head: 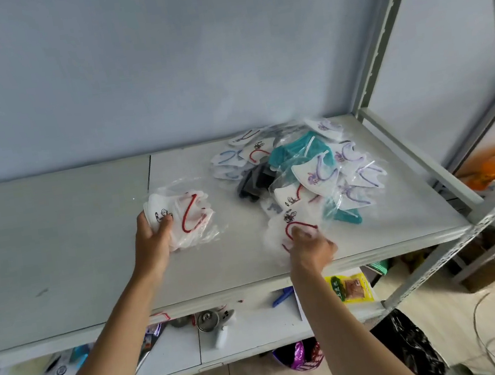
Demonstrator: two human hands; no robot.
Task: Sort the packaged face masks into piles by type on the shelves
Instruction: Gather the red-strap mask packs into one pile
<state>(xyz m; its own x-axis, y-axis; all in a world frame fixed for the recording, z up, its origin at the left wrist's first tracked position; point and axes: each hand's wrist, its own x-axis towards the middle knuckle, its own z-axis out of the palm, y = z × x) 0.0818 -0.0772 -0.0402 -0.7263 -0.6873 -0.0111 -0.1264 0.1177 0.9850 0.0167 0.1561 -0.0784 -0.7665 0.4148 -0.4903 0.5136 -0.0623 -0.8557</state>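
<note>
Both hands (pixel 150 232) (pixel 310 250) grip blurred red-looped masks (pixel 191 216), prints unreadable.

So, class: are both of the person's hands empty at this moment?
No, the left hand grips a stack of red-strap masks, and the right hand pinches another red-strap mask near the mixed pile.

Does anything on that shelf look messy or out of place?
Yes: the unsorted heap of packaged masks toward the shelf's right end is a jumble, with red-strap, purple-strap, teal and dark ones overlapping at all angles. Only the red-strap stack looks sorted.
</note>
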